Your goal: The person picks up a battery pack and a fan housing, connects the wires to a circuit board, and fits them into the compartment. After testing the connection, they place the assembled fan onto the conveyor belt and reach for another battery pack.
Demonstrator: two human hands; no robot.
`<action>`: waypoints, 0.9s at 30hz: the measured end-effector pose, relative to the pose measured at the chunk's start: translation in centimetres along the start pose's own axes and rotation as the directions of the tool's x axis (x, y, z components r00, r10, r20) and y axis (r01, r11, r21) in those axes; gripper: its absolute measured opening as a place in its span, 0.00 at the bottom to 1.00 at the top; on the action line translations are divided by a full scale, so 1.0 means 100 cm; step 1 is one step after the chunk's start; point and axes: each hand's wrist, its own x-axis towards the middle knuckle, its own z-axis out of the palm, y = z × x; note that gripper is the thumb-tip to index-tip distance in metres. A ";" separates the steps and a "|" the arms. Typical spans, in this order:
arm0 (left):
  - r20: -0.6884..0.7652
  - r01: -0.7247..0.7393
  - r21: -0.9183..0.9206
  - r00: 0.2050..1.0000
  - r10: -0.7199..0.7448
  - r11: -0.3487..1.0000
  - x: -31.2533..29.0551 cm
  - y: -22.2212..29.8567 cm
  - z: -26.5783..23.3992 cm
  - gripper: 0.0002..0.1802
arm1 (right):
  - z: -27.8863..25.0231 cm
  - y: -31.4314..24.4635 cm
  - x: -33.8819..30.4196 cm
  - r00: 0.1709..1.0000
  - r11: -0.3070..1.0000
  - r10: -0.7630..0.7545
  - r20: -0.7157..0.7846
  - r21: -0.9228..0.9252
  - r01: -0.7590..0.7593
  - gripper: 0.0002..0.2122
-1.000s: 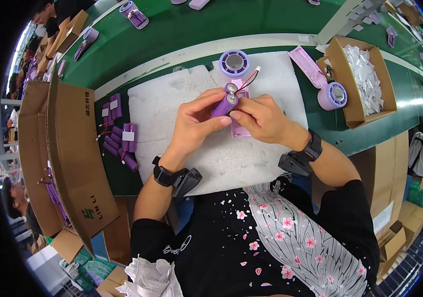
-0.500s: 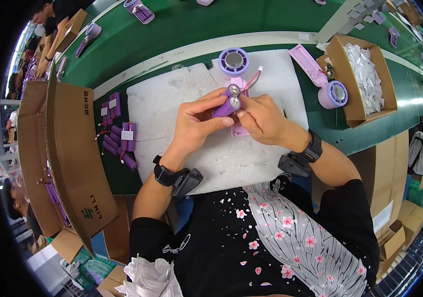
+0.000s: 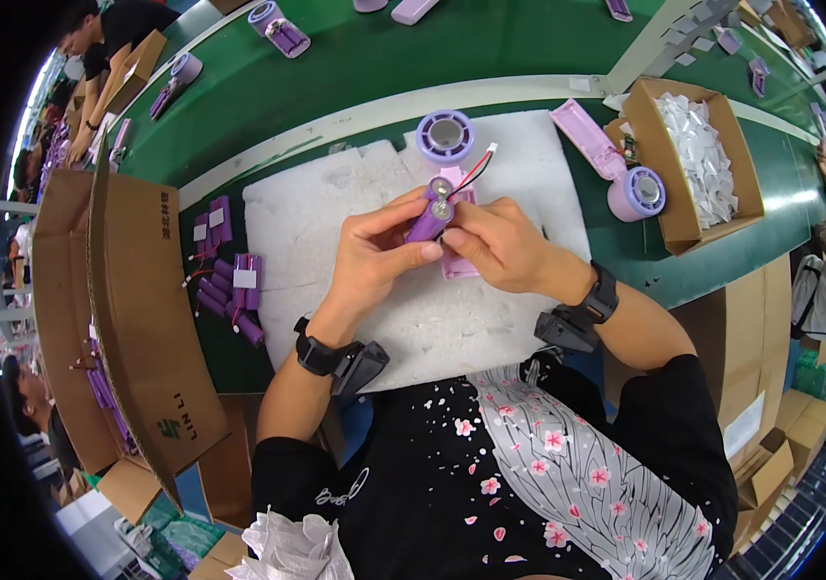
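Observation:
A purple battery pack of paired cells is held up over the white foam sheet, its metal cell ends showing. My left hand is closed around its left side, thumb and fingers on the cells. On the other side, the pinched fingers of my right hand press against the pack near its cell ends. A red and black lead with a white plug sticks up from it. Behind and below lies a lilac handheld fan with a pink open handle, partly hidden by my hands.
More battery packs lie left of the foam, beside a tall cardboard box. To the right are another opened fan and a carton of white pieces. Fan parts rest on the green surface beyond the pale rail.
The battery pack has tilted slightly in my fingers, and its lead now leans less to the right. Fan parts on the green surface have shifted to the right.

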 end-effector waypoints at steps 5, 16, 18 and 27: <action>-0.004 -0.026 0.057 1.000 0.026 0.998 0.001 0.004 0.004 0.27 | 0.000 0.001 0.000 1.000 1.000 -0.011 -0.021 0.020 0.011 0.06; 0.036 -0.166 0.174 0.986 0.163 0.971 0.004 0.004 0.008 0.25 | -0.007 -0.004 0.001 0.995 0.996 0.028 -0.099 0.083 -0.019 0.03; 0.046 -0.144 0.172 0.989 0.138 0.975 0.006 0.003 0.007 0.25 | -0.010 -0.006 0.002 0.989 0.997 0.009 -0.148 0.082 0.003 0.03; -0.152 -0.118 -0.109 0.983 0.101 0.987 0.018 0.024 0.025 0.26 | -0.038 0.006 0.003 0.966 0.996 -0.034 -0.257 -0.084 0.013 0.05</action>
